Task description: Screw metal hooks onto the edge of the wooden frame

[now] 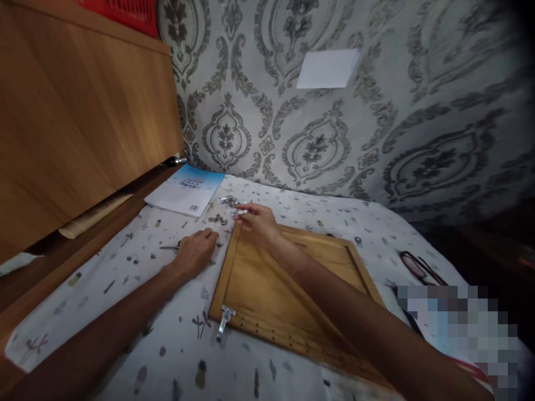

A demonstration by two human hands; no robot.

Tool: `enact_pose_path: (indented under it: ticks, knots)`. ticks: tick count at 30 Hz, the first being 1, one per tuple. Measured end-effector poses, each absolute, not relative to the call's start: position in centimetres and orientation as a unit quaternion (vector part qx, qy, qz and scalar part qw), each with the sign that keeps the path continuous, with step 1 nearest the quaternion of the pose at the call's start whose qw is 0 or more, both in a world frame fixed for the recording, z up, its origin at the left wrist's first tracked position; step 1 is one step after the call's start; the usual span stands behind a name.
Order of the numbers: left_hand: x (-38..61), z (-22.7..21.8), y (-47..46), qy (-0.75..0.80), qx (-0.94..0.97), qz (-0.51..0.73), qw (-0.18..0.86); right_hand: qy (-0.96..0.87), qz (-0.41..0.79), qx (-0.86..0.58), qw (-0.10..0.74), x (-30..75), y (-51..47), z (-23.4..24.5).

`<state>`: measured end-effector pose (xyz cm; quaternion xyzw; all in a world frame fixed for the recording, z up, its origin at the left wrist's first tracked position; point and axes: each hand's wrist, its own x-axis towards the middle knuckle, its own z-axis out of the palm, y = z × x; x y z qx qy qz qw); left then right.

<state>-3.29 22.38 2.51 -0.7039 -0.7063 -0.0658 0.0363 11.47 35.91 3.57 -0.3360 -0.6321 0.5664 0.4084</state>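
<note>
A wooden framed panel (288, 289) lies flat on a patterned cloth, with a metal hinge (223, 321) at its near left edge. My right hand (258, 219) reaches over the panel's far left corner and pinches a small metal hinge (239, 212) in its fingertips. More metal hardware (228, 200) and a heap of small screws (218, 219) lie just beyond. My left hand (195, 252) rests on the cloth left of the panel, fingers curled over a thin tool (169, 247) that I cannot make out.
A white and blue booklet (186, 190) lies at the far left beside a wooden cabinet (79, 111). Patterned wallpaper (376, 111) rises behind the bed. Dark-rimmed glasses (418, 268) lie at the right. The cloth (175, 356) covers the near left.
</note>
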Motion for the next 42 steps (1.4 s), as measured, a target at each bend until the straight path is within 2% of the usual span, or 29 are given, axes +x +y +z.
enact_pose_path:
  ticks: [8, 11, 16, 19, 26, 33, 37, 42]
  knots:
    - [-2.6, 6.1, 20.7, -0.629, -0.752, -0.194, 0.036, -0.48, 0.63, -0.348, 0.501, 17.5, 26.6, 4.5]
    - [-1.0, 7.9, 19.2, -0.559, -0.782, -0.272, -0.036, -0.451, 0.623, -0.355, 0.531, 18.2, 23.9, 4.4]
    - [1.6, 8.4, 17.7, -0.495, -0.764, -0.342, -0.232, -0.44, 0.603, -0.355, 0.562, 18.7, 20.3, 3.9]
    - [2.1, 8.1, 17.7, -0.462, -0.754, -0.362, -0.295, -0.442, 0.607, -0.354, 0.557, 19.2, 19.0, 3.9]
    - [0.5, 8.3, 18.5, -0.406, -0.774, -0.343, -0.345, -0.423, 0.695, -0.338, 0.472, 21.0, 17.2, 4.3]
    - [-0.2, 8.0, 18.7, -0.359, -0.811, -0.348, -0.304, -0.391, 0.749, -0.299, 0.444, 21.9, 17.1, 4.9]
    - [-0.2, 8.1, 18.6, -0.314, -0.862, -0.307, -0.252, -0.383, 0.75, -0.304, 0.446, 21.8, 17.2, 4.3]
    - [-0.8, 7.7, 19.0, -0.34, -0.89, -0.238, -0.188, -0.437, 0.72, -0.333, 0.424, 21.2, 15.4, 3.1]
